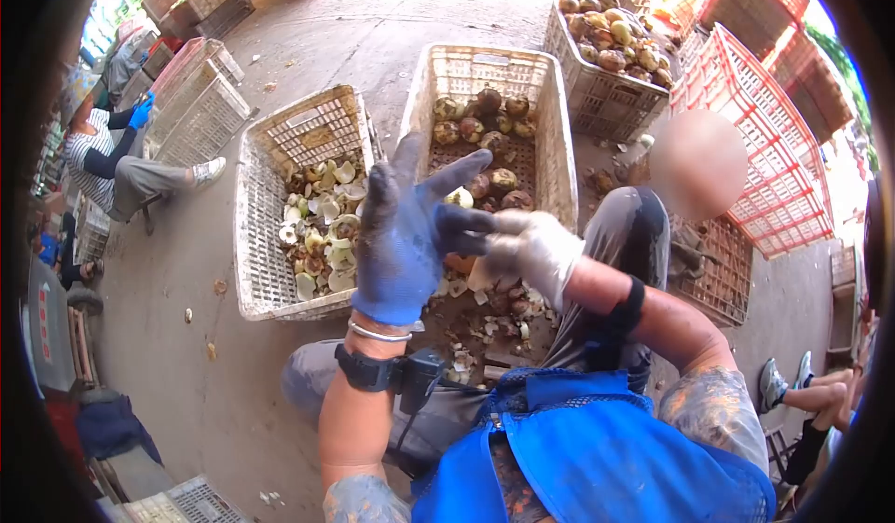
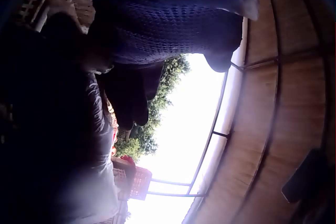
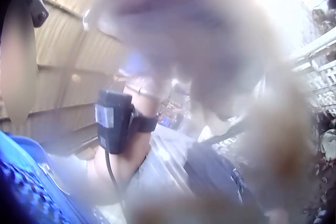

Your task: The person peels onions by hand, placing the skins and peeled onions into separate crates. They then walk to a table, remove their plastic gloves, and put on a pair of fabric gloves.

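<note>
Blue glove on the left hand [image 1: 401,243], fingers spread wide apart; pale glove on the right hand [image 1: 541,248], its fingers meeting two dark fingertips of the blue one. Whether the right fingers pinch or only touch: cannot tell, too blurred; wrist views settle nothing. No produce seen in either hand. Brown, round produce [image 1: 471,130] sits loose in the middle crate [image 1: 559,150], just beyond the hands, mostly with dark skin on; one pale piece [image 1: 459,197] among it. Left crate [image 1: 256,262] holds pale, greenish scraps [image 1: 326,211], cupped and broken, a fair heap. More litter [image 1: 513,327] on the ground near the knees. Far crate [image 1: 597,103] heaped with more rounds [image 1: 615,34], brown skins on. Judgement: work partway along, a good amount peeled going by the scraps, the middle lot largely undone, the far heap seemingly untouched. Finished pieces: no pile of them made out.
</note>
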Action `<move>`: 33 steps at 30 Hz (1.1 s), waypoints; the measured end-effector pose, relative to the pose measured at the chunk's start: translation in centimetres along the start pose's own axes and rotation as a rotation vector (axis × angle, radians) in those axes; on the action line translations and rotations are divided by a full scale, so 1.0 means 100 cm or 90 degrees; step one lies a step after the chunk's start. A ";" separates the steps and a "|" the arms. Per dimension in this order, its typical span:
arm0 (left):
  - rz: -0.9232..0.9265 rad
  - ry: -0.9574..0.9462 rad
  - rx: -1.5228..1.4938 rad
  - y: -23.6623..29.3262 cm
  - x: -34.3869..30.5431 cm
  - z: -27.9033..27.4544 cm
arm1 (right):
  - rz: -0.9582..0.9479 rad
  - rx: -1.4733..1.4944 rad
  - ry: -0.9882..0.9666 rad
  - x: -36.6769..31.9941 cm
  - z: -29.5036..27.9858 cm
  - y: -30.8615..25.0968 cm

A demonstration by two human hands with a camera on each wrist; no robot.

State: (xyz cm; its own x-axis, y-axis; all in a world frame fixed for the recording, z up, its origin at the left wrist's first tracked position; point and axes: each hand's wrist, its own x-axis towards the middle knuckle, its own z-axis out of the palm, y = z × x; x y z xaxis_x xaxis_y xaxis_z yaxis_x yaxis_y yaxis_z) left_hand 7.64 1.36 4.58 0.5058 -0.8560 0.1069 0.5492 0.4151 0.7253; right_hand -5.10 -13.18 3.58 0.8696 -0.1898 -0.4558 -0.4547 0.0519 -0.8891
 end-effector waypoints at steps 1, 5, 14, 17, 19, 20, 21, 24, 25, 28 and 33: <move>-0.002 0.001 0.017 0.000 0.000 -0.005 | -0.035 0.083 0.079 0.000 -0.018 0.009; -0.103 -0.007 0.068 -0.011 -0.004 0.002 | -0.588 -0.532 0.337 0.005 -0.049 0.016; -0.256 -0.058 0.187 -0.037 -0.017 0.038 | -0.329 -0.873 0.087 -0.028 -0.045 -0.007; -0.310 -0.107 0.239 -0.042 -0.010 0.050 | -0.296 -0.873 -0.031 -0.040 -0.055 -0.011; -0.293 -0.087 0.180 -0.052 -0.007 0.060 | -0.362 -0.837 0.088 -0.060 -0.070 -0.015; -0.290 -0.050 0.201 -0.054 -0.006 0.062 | -0.359 -0.784 0.080 -0.061 -0.086 -0.014; -0.282 -0.014 0.221 -0.056 -0.004 0.064 | -0.507 -0.648 0.244 -0.073 -0.117 0.007; -0.288 0.047 0.291 -0.060 0.001 0.043 | -0.332 -0.728 0.424 -0.123 -0.209 0.038; -0.303 0.073 0.353 -0.062 0.003 0.037 | -0.054 -0.849 0.418 -0.136 -0.233 0.049; -0.339 0.076 0.352 -0.070 0.002 0.024 | 0.038 -1.062 0.404 -0.161 -0.269 0.116; -0.410 0.090 0.370 -0.081 0.002 0.023 | 0.122 -0.887 0.426 -0.143 -0.280 0.171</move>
State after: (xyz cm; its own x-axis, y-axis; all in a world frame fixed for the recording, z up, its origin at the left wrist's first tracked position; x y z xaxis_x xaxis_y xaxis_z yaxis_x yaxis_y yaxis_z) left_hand 1.76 -2.85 0.31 0.3133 -0.8073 -0.5001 0.3508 -0.3910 0.8509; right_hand -30.65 -37.01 -3.95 0.7111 -0.6936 -0.1153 -0.6878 -0.7202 0.0902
